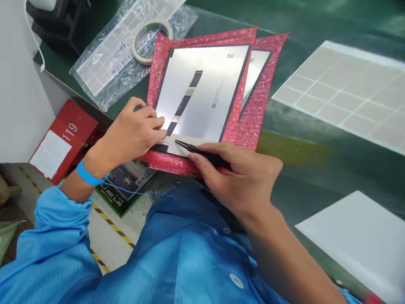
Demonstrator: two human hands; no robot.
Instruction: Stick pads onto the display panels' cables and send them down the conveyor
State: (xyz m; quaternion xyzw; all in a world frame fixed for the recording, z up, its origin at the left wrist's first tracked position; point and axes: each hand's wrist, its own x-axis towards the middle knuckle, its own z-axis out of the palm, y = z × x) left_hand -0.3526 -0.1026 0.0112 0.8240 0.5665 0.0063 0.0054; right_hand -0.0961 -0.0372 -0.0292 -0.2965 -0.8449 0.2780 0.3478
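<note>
A silver display panel [211,88] with a flat ribbon cable [185,101] lies on a red bubble-wrap sheet [249,122] at the table's near edge. My left hand [133,131] rests on the panel's near left corner, fingers curled and pressing down beside the ribbon's lower end. My right hand [240,177] is closed round black tweezers [196,150], whose tips touch the panel's near edge strip just right of my left fingers. A second panel [257,69] on its own red sheet sticks out from underneath at the right.
A roll of tape [152,40] sits on a clear bag of sticker sheets [110,63] at the back left. A sheet of beige square pads [344,90] lies at the right, a white sheet [363,236] at the near right. A red box [63,139] marked 119 stands below the table's left edge.
</note>
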